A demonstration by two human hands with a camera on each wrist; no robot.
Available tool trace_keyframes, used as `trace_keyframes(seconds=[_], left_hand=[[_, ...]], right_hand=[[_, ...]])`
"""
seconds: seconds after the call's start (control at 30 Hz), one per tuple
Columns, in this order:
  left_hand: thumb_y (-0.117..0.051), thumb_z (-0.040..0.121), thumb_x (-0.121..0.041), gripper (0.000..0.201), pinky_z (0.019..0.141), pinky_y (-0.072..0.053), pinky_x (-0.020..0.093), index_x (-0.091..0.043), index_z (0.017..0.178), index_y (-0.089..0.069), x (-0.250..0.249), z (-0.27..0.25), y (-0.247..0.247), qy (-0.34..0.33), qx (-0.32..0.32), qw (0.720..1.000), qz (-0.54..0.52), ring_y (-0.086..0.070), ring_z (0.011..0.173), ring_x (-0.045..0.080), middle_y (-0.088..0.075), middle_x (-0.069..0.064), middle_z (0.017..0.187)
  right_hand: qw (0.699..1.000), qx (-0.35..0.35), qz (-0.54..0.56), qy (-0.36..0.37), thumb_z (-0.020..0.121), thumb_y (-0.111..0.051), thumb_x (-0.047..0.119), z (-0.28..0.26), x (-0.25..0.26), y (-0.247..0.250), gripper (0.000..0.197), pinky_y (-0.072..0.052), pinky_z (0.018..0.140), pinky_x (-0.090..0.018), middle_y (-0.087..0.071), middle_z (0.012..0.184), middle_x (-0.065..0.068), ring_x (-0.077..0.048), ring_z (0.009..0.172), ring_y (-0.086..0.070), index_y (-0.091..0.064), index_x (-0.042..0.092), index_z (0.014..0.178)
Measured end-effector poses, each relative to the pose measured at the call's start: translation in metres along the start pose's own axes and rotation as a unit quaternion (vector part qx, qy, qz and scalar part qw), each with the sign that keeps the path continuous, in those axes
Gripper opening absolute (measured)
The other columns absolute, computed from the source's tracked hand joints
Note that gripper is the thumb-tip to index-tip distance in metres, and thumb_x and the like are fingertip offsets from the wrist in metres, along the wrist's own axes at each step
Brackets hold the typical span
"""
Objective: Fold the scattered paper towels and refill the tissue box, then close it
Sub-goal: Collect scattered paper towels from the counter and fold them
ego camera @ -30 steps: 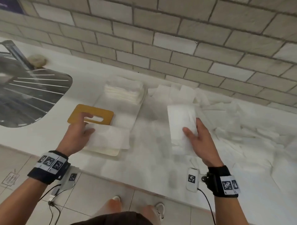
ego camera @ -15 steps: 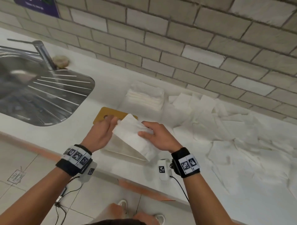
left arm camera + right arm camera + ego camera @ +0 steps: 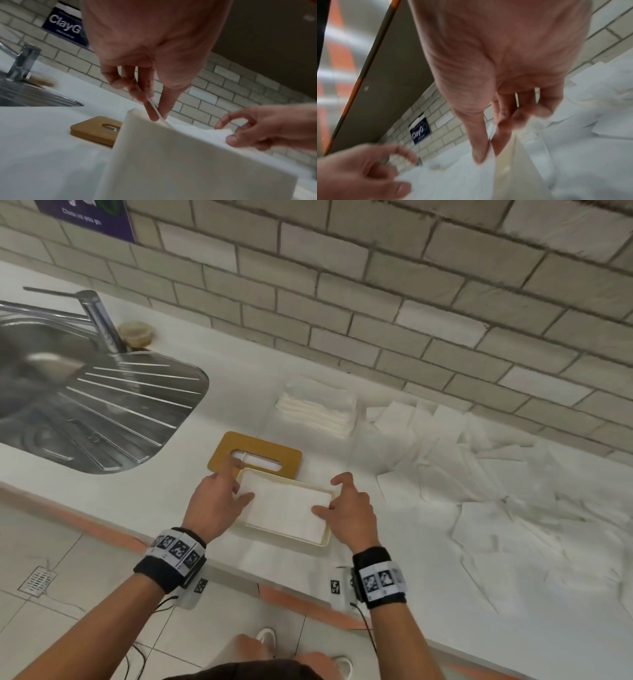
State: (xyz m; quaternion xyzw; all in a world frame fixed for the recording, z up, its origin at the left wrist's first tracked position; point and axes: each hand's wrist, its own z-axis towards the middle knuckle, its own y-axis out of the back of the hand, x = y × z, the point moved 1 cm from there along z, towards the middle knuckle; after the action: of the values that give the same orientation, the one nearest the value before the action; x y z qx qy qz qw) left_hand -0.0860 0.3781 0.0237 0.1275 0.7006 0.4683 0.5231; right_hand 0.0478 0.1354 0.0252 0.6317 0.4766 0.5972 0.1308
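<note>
An open cream tissue box (image 3: 323, 539) stands near the counter's front edge. A folded white paper towel (image 3: 284, 508) lies flat in its top. My left hand (image 3: 241, 484) is at the towel's left end; in the left wrist view its thumb and a finger (image 3: 152, 113) pinch the towel's edge over the box (image 3: 171, 162). My right hand (image 3: 327, 496) is at the right end, and the right wrist view shows its thumb (image 3: 479, 154) and a finger pinching the sheet. The wooden slotted lid (image 3: 255, 455) lies flat just behind the box.
A stack of folded towels (image 3: 318, 412) sits behind the lid near the brick wall. Loose unfolded towels (image 3: 496, 494) cover the counter to the right. A steel sink with drainer (image 3: 102, 412) and tap (image 3: 99, 320) is at the left. The counter edge runs just below the box.
My right hand carried the folded towel left from the counter to the box. My left hand left the lid, and both hands now hold the towel's ends over the box.
</note>
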Motion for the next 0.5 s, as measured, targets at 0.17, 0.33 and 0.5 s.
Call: trace_keyframes(seconds=[0.17,0.33,0.5], left_hand=[[-0.098,0.069,-0.024,0.07,0.07,-0.046,0.042,-0.016,0.123,-0.054,-0.007,-0.001,-0.021,-0.048,0.005,0.984,0.169,-0.065,0.088,0.035,-0.069,0.003,0.084],[-0.091,0.081,-0.024,0.046,0.07,-0.049,0.046,-0.014,0.116,-0.063,-0.045,-0.009,-0.025,-0.096,-0.088,0.989,0.074,-0.059,0.091,0.033,-0.06,0.003,0.097],[-0.078,0.092,-0.018,0.017,0.068,-0.044,0.031,-0.026,0.098,-0.064,-0.12,-0.037,-0.058,-0.188,-0.038,0.98,-0.052,-0.05,0.084,0.014,-0.049,-0.012,0.083]], right_hand=[[0.978,-0.092,-0.174,0.071,0.09,-0.083,0.029,-0.011,0.004,-0.03,0.062,-0.05,0.08,-0.04,-0.071,0.1,-0.003,-0.03,0.093,-0.069,-0.04,0.02,0.134],[0.977,-0.205,0.021,0.047,0.096,-0.075,0.038,-0.037,-0.028,0.01,0.036,-0.05,0.069,-0.032,-0.059,0.085,0.009,-0.016,0.083,-0.06,-0.046,0.029,0.116],[0.963,-0.265,0.014,-0.043,0.098,-0.073,0.039,-0.063,-0.149,0.088,0.018,-0.047,0.065,-0.031,-0.064,0.086,0.014,-0.015,0.084,-0.066,-0.056,0.033,0.102]])
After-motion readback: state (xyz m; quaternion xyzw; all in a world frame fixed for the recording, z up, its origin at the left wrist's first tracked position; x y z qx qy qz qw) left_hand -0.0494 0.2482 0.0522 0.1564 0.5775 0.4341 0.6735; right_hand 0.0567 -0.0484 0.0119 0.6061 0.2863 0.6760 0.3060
